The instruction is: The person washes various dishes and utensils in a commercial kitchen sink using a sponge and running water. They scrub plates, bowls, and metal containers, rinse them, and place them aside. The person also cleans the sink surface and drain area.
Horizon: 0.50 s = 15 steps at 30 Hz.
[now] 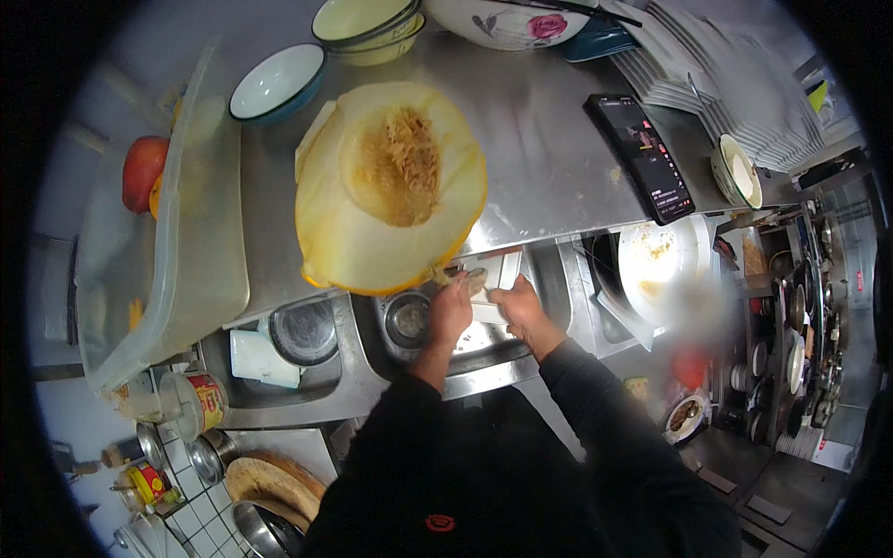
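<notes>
Both hands are low over the right basin of a steel double sink (375, 349). My right hand (524, 312) grips the edge of a white angular dish (504, 268), its thumb lying on top. Pale, crumpled material (477, 280), perhaps a cloth or scrubber, is in my left hand (450, 314) against the dish. Part of the dish is hidden under the hands and the shelf edge. Just beyond my left hand, a halved yellow melon (321, 240) rests cut side up on the steel shelf (537, 167), seeds still in its hollow.
A phone (642, 157) with a lit screen lies at the shelf's right. Stacked white plates (760, 97) and enamel bowls (279, 84) stand behind. At left, a clear plastic bin (209, 209) holds fruit. The left basin contains a round pan (303, 333) and a white dish (261, 357).
</notes>
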Motion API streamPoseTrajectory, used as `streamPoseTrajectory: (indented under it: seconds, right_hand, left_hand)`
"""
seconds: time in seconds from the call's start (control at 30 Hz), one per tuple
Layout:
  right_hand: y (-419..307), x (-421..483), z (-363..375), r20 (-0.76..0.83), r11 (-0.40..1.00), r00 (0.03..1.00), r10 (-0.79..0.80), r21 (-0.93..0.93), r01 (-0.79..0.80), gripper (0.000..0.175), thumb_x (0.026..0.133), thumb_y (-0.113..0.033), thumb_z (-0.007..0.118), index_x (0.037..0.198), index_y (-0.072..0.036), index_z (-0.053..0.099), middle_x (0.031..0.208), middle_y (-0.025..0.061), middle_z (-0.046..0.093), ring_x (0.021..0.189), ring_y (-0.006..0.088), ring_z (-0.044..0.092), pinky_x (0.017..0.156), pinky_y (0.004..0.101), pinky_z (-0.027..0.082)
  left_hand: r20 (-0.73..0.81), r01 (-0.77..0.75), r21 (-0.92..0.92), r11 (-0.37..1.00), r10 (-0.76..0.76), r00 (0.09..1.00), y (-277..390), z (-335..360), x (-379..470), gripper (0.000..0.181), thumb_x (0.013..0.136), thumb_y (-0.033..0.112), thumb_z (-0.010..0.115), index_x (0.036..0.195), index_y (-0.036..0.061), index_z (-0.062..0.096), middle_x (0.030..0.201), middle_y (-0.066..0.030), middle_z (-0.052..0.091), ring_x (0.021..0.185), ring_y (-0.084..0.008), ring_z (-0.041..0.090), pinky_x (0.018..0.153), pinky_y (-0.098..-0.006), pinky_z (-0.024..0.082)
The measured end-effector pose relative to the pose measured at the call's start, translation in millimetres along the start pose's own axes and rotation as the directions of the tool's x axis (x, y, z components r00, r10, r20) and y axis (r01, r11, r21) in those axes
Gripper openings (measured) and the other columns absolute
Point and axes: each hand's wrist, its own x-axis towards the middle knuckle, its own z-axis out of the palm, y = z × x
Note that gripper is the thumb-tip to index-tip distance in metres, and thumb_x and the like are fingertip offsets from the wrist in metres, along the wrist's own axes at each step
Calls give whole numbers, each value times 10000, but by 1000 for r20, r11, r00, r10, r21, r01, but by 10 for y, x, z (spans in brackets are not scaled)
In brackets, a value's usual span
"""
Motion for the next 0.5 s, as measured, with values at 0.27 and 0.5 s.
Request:
streamPoseTrajectory:
  seconds: [0.27, 0.5]
  right_hand:
    - [36, -322, 27, 261, 977, 964, 57, -214, 0, 514, 770, -20, 636, 1258, 68, 499, 1058, 133, 630, 966, 241, 608, 875, 349, 506]
    - [-77, -186, 82, 309, 903, 946, 93, -426, 51, 514, 770, -54, 700, 1248, 51, 541, 1072, 132, 651, 971, 213, 609, 865, 325, 502]
  left_hand:
    - [161, -101, 595, 798, 5, 987, -713, -71, 1067, 323, 941, 226, 536, 1181, 35, 637, 1172, -226, 654, 1095, -406, 615, 956, -471, 471]
    - [132, -181, 468, 865, 133, 982, 23, 101, 919, 383, 932, 279, 549, 1224, 45, 630, 1207, -227, 647, 1122, -393, 615, 988, -485, 460]
